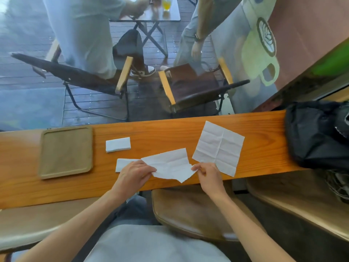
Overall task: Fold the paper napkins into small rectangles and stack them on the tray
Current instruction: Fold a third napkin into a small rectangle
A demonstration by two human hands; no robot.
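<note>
- The left hand (135, 173) covers part of a folded napkin (123, 163) on the bench (170, 129).
- Both it and the right hand (206, 175) pinch a creased, half-folded white napkin (170, 164).

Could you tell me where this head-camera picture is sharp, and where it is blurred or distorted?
Head view: the hands and the napkin they hold are sharp; the people beyond the glass are hazy and washed out; the wide lens bows the wooden counter and stretches the edges.

Bare forearms, pale grey top
</note>
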